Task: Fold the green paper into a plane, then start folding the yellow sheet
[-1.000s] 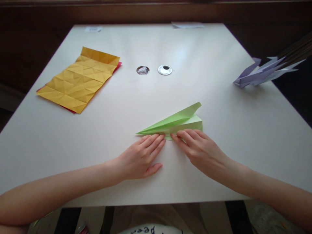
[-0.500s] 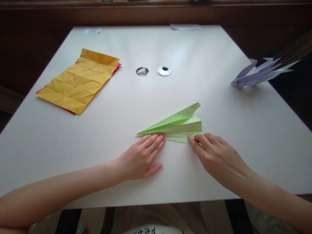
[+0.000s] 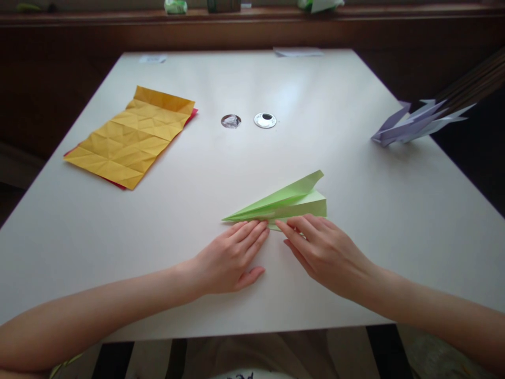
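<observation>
right hand [image 3: 321, 250] is shifting back leftward along the green folded paper [image 3: 292, 206], nearing the left hand [image 3: 232, 255].
the paper is lying on the counter [image 3: 169, 221], its point facing left; the left hand is pressing its near edge, fingers flat and extended; the right is touching it, fingers curled, whether gripping i cannot tell. dark lettering [image 3: 239, 376] is being cut off below.

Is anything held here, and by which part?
The green folded paper is pressed down along its near side by the left hand; the right hand touches there too, its grip unclear.
</observation>
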Demonstrator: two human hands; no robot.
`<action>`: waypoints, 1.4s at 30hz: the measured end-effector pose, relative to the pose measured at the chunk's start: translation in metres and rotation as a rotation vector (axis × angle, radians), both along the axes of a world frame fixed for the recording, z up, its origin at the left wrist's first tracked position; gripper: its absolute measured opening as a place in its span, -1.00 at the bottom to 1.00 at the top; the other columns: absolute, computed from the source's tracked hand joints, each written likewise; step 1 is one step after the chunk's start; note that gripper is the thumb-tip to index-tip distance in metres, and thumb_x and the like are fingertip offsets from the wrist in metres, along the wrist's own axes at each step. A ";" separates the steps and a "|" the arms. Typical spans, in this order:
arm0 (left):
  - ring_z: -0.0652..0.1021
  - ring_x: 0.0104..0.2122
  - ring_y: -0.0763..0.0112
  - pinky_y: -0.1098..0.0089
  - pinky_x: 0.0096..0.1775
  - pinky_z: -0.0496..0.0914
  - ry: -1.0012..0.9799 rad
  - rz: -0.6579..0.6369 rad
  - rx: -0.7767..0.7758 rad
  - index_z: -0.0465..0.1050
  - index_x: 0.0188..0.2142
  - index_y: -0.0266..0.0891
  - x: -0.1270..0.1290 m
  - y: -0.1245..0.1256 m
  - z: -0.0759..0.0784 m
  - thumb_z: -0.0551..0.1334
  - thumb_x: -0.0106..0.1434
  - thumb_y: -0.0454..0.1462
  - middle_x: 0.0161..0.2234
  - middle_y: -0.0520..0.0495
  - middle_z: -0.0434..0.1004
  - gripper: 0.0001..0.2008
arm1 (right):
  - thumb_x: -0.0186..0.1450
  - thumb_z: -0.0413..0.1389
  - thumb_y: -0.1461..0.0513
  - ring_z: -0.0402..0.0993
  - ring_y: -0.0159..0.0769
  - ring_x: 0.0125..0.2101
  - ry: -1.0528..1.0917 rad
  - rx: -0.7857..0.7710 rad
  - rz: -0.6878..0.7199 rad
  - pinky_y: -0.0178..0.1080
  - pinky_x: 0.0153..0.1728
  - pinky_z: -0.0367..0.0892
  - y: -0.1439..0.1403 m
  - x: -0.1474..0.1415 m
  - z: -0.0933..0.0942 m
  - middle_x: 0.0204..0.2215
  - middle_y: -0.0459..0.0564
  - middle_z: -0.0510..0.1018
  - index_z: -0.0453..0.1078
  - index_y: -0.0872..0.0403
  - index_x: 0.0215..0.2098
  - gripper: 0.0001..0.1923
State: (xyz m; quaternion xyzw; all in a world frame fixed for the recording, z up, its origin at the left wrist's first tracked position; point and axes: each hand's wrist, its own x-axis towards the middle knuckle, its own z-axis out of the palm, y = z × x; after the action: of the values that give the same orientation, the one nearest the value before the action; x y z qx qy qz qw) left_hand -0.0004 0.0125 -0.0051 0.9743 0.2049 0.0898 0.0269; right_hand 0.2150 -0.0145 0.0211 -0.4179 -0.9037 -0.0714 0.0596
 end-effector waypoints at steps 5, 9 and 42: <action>0.24 0.11 0.12 0.23 0.11 0.12 0.014 0.004 0.028 0.13 0.11 -0.54 0.000 -0.001 -0.001 -0.04 0.27 -0.13 0.13 -0.32 0.19 -0.45 | 0.23 -0.07 0.39 0.25 -0.25 -0.39 0.009 -0.034 0.006 -0.21 -0.38 0.23 0.003 -0.006 -0.012 -0.41 0.07 0.37 0.33 0.25 -0.15 -0.75; 0.31 0.04 0.13 0.25 0.01 0.20 0.024 0.075 0.122 0.18 0.08 -0.55 -0.002 -0.006 0.001 -0.05 0.28 -0.15 0.09 -0.32 0.26 -0.48 | 0.22 -0.08 0.41 0.22 -0.27 -0.42 0.042 -0.061 -0.014 -0.23 -0.40 0.23 0.005 -0.008 -0.012 -0.47 0.04 0.33 0.36 0.23 -0.25 -0.79; 0.48 -0.37 0.34 0.33 -0.39 0.29 -0.075 0.254 0.301 0.44 -0.29 -0.33 -0.011 -0.009 0.022 0.11 0.21 -0.28 -0.34 -0.09 0.55 -0.81 | 0.25 -0.09 0.37 0.29 -0.28 -0.42 0.150 -0.066 -0.028 -0.24 -0.42 0.27 0.004 -0.003 -0.016 -0.48 0.01 0.36 0.35 0.21 -0.20 -0.77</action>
State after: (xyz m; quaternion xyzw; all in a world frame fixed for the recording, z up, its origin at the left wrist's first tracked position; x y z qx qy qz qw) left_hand -0.0112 0.0038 0.0171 0.9296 0.3093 0.1582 -0.1229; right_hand 0.2122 -0.0104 0.0055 -0.4366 -0.8926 -0.0108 0.1122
